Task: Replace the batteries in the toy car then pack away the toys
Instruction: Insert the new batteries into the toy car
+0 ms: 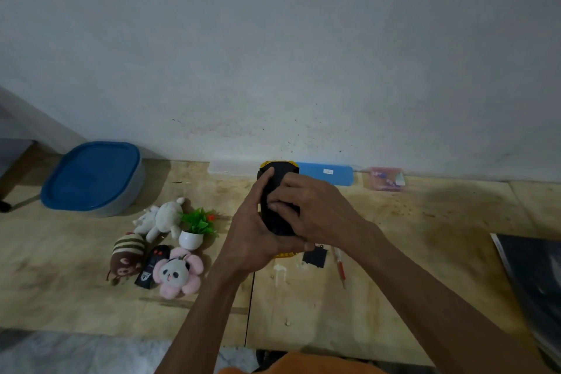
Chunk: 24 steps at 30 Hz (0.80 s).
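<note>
Nearest the camera, 2 bare forearms reach forward over the wooden surface [318,313] and meet around the toy car [277,200]. The car is held above the surface, underside up, its black belly toward the camera and its yellow body showing at the far end. The left hand [252,237] is wrapped closed around the car's left side and near end, probably to keep it steady. The right hand [315,212] curls over from the right with its fingertips [274,206] pressed on the black underside, likely working at the battery compartment; no battery can be made out.

Just beneath the hands lie a small black battery cover [315,258] and a red screwdriver [341,267], probably set down within easy reach for closing up.

To the left, well clear of the hands, waits a cluster to pack: a brown striped plush [127,255], a black remote control [151,267], a pink panda flower plush [177,273], a white plush [164,218] and a small potted plant [195,228].

Farther off, against the wall, stand a blue-lidded container [91,176], a blue case [326,174] and a pink packet [387,179]. Nothing blocks the hands.
</note>
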### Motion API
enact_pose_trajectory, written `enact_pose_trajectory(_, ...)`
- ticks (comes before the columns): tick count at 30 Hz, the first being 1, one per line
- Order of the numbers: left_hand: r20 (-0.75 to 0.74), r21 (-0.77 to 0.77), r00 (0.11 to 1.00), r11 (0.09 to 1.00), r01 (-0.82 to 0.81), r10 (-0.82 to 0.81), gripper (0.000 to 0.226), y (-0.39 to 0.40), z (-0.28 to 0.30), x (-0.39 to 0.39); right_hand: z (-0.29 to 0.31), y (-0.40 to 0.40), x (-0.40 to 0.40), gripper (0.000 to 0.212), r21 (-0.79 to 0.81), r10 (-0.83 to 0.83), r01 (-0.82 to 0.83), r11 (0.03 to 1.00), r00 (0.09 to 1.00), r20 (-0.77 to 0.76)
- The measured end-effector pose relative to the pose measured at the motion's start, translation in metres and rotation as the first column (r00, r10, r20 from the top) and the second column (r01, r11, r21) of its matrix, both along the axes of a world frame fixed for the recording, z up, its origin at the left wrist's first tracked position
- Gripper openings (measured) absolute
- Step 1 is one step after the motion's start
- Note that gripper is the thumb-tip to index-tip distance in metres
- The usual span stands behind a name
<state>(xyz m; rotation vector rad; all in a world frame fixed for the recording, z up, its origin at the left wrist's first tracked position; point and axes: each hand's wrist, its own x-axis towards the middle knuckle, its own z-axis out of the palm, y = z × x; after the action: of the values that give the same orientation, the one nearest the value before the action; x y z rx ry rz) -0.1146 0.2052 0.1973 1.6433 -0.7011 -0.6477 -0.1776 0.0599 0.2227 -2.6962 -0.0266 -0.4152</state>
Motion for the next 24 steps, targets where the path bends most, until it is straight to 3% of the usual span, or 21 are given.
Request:
enact_pose_trajectory(4, -0.006, -0.034, 0.999, 0.998, -0.053, 0.053, 0.127, 0.000, -0.001, 0.001, 0.002, -0.006, 0.001, 0.021, 0.093, -0.028, 0.032, 0.995, 0.998, -0.051)
enact_pose_trajectory(6, -0.023, -0.035, 0.998, 0.998, -0.057, 0.056, 0.129, 0.000, 0.000, 0.004, 0.007, -0.007, -0.001, 0.017, 0.260, -0.076, 0.093, 0.961, 0.994, -0.074)
enact_pose_trajectory(9, -0.058, -0.020, 0.995, 0.996, -0.082, 0.081, 0.132, 0.002, -0.002, 0.007, 0.021, -0.011, -0.005, 0.026, 0.593, -0.153, 0.238, 0.769, 0.970, -0.191)
enact_pose_trajectory(11, -0.074, -0.005, 0.993, 0.995, -0.096, 0.096, 0.134, 0.003, -0.003, 0.007, 0.026, -0.016, -0.007, 0.027, 0.700, -0.177, 0.267, 0.662, 0.964, -0.201)
enact_pose_trajectory(18, -0.073, -0.002, 0.994, 0.997, -0.084, 0.083, 0.132, -0.002, -0.003, 0.001, 0.017, -0.010, -0.019, 0.018, 0.906, -0.397, 0.302, 0.295, 0.902, -0.171)
enact_pose_trajectory(24, -0.062, -0.007, 0.995, 0.997, -0.078, 0.078, 0.132, -0.006, 0.000, 0.002, 0.004, 0.002, -0.026, 0.020, 0.907, -0.457, 0.327, 0.267, 0.871, -0.179)
